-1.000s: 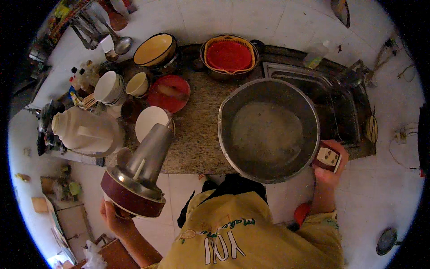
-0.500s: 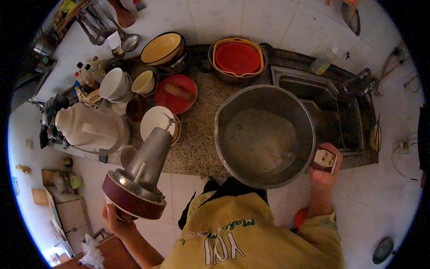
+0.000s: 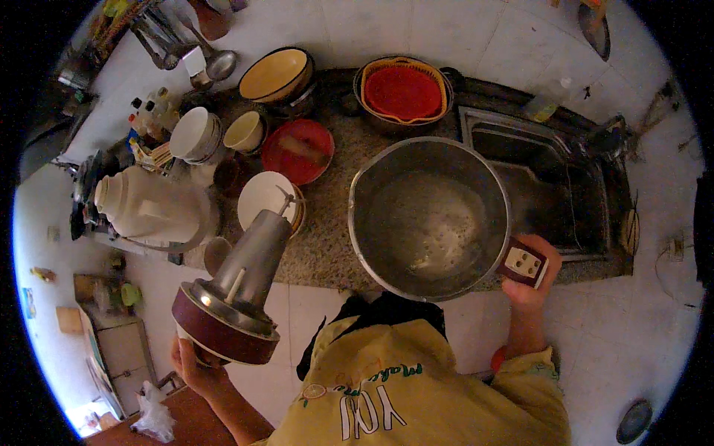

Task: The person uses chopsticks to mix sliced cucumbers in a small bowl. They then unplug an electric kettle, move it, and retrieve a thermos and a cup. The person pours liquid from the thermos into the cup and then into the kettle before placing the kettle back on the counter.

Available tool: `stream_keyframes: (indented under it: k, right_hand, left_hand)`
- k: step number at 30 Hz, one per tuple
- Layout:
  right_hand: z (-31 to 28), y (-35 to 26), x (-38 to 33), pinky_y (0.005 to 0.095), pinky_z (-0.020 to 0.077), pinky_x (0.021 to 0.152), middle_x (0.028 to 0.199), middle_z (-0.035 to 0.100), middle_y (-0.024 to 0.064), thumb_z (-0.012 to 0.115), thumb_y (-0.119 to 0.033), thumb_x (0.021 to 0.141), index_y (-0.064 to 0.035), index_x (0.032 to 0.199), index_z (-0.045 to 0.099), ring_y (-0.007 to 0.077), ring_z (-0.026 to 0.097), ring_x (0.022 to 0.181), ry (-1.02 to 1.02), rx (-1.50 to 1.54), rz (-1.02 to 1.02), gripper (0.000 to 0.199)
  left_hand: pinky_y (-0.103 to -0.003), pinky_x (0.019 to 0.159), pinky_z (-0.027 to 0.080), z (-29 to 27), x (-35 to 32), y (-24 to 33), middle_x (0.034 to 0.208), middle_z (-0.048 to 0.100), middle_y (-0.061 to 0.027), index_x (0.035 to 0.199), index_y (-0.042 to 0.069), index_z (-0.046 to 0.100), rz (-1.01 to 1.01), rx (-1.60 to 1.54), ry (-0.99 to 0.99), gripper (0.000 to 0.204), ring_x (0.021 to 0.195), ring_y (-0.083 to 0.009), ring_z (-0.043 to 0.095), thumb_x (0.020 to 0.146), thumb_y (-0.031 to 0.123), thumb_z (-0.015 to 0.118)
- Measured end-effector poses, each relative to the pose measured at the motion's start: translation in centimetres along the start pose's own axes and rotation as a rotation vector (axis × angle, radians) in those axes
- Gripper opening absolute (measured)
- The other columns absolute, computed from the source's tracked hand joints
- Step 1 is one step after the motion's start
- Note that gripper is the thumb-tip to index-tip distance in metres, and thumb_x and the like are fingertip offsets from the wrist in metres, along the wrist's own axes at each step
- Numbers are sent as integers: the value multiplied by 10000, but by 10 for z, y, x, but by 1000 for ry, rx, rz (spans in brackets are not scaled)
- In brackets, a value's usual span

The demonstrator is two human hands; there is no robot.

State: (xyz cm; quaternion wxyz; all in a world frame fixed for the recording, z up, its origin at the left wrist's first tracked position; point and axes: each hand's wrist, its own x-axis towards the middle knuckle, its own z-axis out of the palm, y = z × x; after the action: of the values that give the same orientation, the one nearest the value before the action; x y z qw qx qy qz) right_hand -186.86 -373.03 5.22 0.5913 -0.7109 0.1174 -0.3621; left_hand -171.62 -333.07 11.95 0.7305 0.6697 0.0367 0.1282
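Note:
My left hand (image 3: 197,364) is closed under the soymilk maker head (image 3: 239,271), which it holds up at the left, tilted. The head has a dark red band, a tapering metal body and a small blade (image 3: 286,201) pointing up and away from me. My right hand (image 3: 529,293) wraps round the handle (image 3: 523,264) of a metal jug (image 3: 374,223). Its dark red handle carries a cream panel with several holes. The jug's mouth faces me, and shiny, wet-looking liquid with bubbles shows at its bottom.
A sink (image 3: 550,238) lies right of the jug. Behind it sits a pot with red and yellow baskets (image 3: 405,93). To the left are a red plate (image 3: 320,167), white bowls (image 3: 192,134), a yellow bowl (image 3: 244,132), a cream flask (image 3: 149,204) and a white plate (image 3: 256,197).
The jug has shifted left with my right hand, and the wet shine inside has moved. My left hand holds the soymilk maker head almost still. The whole view has shifted slightly.

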Motion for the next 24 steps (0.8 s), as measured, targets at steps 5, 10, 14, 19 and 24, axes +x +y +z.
stream_keyframes:
  k: [5,10,14,19,24]
  right_hand:
    - [9,31,0,344,448,731,958,492,105,740,-192,430,-27,1004,496,212,523,833,63,-249,112,645]
    - [53,41,12,330,447,741,938,509,107,741,-208,485,5,969,514,200,525,833,181,65,340,575]
    - [69,59,21,303,488,672,829,583,104,749,-174,491,38,937,521,193,584,736,134,97,290,543]
    - [85,84,15,314,487,692,845,576,104,754,-136,493,45,933,517,188,579,753,126,159,282,532]
    - [97,89,12,313,487,691,852,574,109,748,-125,502,46,938,513,187,579,751,158,134,230,524]
  left_hand:
    - [-183,303,210,1,-1,-5,476,401,24,712,26,489,-15,-27,151,213,339,-39,315,791,222,513]
    - [-179,307,212,-5,-2,1,483,417,21,716,8,500,-57,16,78,216,343,-40,327,784,213,510]
    - [-174,301,213,-8,-3,-1,486,446,6,702,-3,508,24,43,47,259,329,-44,343,768,246,531]
    - [-166,301,245,-11,-9,0,496,470,-2,729,-18,522,34,16,16,277,340,-47,385,750,256,549]
    - [-181,376,343,-12,-5,8,599,522,-45,797,-50,529,81,0,126,320,456,-85,477,739,263,555]
